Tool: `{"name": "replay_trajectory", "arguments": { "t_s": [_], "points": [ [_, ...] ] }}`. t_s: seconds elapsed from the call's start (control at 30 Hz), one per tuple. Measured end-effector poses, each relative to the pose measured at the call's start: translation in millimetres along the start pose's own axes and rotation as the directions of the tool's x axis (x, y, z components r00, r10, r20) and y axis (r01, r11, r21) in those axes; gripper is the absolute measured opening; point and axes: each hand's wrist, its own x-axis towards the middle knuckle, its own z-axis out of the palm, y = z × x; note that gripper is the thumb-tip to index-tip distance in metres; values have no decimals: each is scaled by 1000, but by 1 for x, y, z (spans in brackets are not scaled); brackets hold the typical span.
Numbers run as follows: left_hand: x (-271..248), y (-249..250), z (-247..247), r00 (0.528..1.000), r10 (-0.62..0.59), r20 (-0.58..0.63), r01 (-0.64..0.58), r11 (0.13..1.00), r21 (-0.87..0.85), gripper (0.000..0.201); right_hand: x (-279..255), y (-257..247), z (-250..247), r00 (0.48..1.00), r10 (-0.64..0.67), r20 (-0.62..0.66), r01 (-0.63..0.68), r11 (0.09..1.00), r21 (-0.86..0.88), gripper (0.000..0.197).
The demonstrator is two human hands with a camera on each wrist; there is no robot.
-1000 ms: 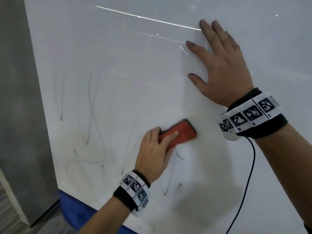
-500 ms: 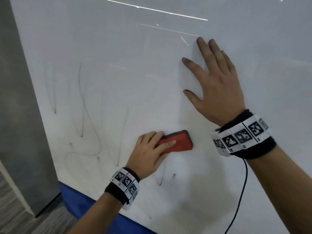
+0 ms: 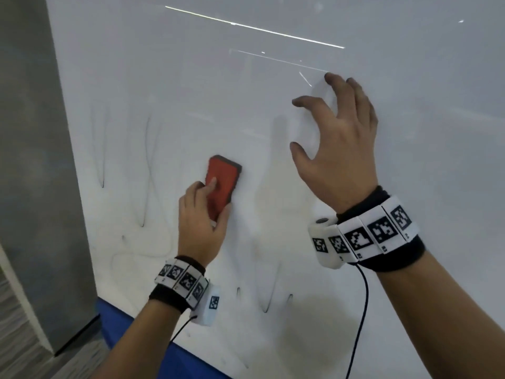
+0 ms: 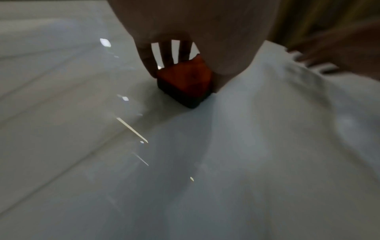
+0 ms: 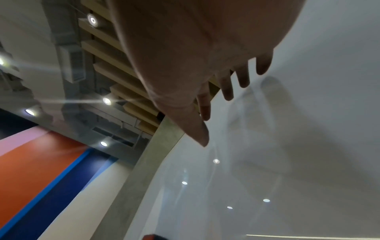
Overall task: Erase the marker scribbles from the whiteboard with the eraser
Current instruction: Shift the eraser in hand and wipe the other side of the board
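A red eraser with a dark felt base lies against the whiteboard, standing nearly upright on it. My left hand grips its lower end, index finger along the red back and thumb at its right side; the left wrist view shows the fingers wrapped over the eraser. Thin black marker scribbles remain left of the eraser, with more scribbles below it. My right hand is spread to the right with bent fingers, fingertips close to the board and palm lifted off.
A grey wall borders the whiteboard's left edge. A blue strip runs under its lower edge. A black cable hangs from my right wristband. The board's upper and right areas show only light reflections.
My left hand has turned the eraser from lying sideways to nearly upright and moved it up and left. My right hand has lifted its palm off the board, its fingers now bent.
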Motion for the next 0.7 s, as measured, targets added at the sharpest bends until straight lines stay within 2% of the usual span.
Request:
{"name": "replay_trajectory", "arguments": {
  "t_s": [0.03, 0.1, 0.17, 0.2, 0.27, 0.33, 0.4, 0.47, 0.5, 0.57, 0.6, 0.67, 0.7],
  "points": [
    [15, -9, -7, 993, -104, -60, 103, 994, -31, 59, 6, -4, 2, 1000, -9, 8, 9, 1000, -8, 57],
    [54, -31, -22, 942, -280, -185, 264, 959, -104, 65, 18, -10, 9, 999, -32, 26, 34, 996, -84, 60],
    [82, -47, -33, 895, -367, -254, 348, 930, -116, 66, 25, -16, 20, 997, -66, 47, 73, 984, -165, 61],
    [88, -49, -33, 891, -366, -270, 356, 931, -87, 65, 27, -20, 25, 996, -78, 54, 87, 978, -192, 61],
    [82, -38, -25, 933, -247, -260, 256, 967, -3, 61, 29, -26, 34, 995, -79, 55, 90, 970, -227, 59],
    [61, -23, -14, 987, -40, -157, 52, 996, 72, 57, 31, -34, 45, 996, -76, 46, 85, 967, -239, 59],
    [52, -24, -13, 988, 137, -69, -127, 984, 126, 53, 36, -46, 56, 994, -96, 42, 103, 969, -225, 60],
    [69, -35, -25, 979, 194, -57, -182, 969, 170, 53, 42, -58, 65, 992, -113, 51, 121, 966, -227, 65],
    [82, -41, -31, 983, 164, -82, -147, 972, 182, 54, 45, -63, 69, 993, -109, 54, 118, 964, -237, 69],
    [116, -58, -44, 980, -4, -201, 36, 988, 153, 57, 49, -70, 73, 995, -86, 54, 97, 962, -254, 77],
    [132, -65, -49, 953, -136, -270, 165, 982, 87, 59, 50, -72, 74, 996, -77, 54, 88, 962, -259, 80],
    [154, -72, -52, 864, -358, -355, 377, 926, -17, 59, 50, -74, 75, 996, -71, 53, 82, 960, -268, 81],
    [156, -69, -50, 846, -371, -383, 408, 913, 18, 59, 49, -74, 75, 996, -71, 52, 83, 959, -272, 80]
  ]
}}
